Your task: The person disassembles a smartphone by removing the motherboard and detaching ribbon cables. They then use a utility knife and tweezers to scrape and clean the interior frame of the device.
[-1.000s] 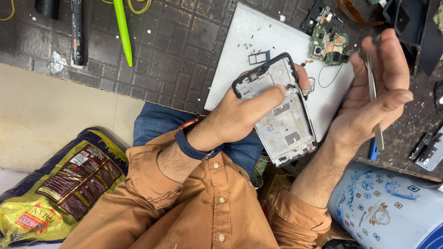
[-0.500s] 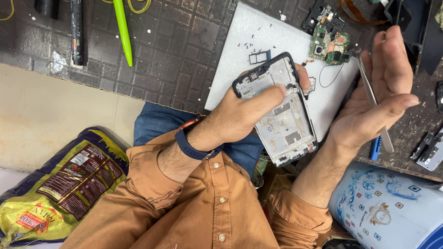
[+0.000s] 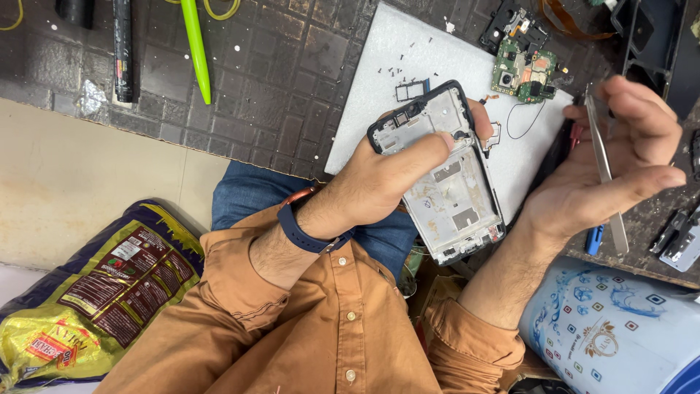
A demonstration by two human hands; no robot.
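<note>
The left hand (image 3: pixel 379 182) is holding an opened phone frame (image 3: pixel 445 175) above the lap, thumb lying across its bare inner side, a dark blue band (image 3: pixel 310 233) sitting on that wrist. The right hand (image 3: pixel 605 168) is hovering just beside the frame, palm up, pinching metal tweezers (image 3: pixel 605 168) in its grip. A white mat (image 3: pixel 408 80) is lying on the dark bench (image 3: pixel 277 80), carrying tiny screws and a green circuit board (image 3: pixel 523 71). A green pen (image 3: pixel 195 47) is resting farther left.
</note>
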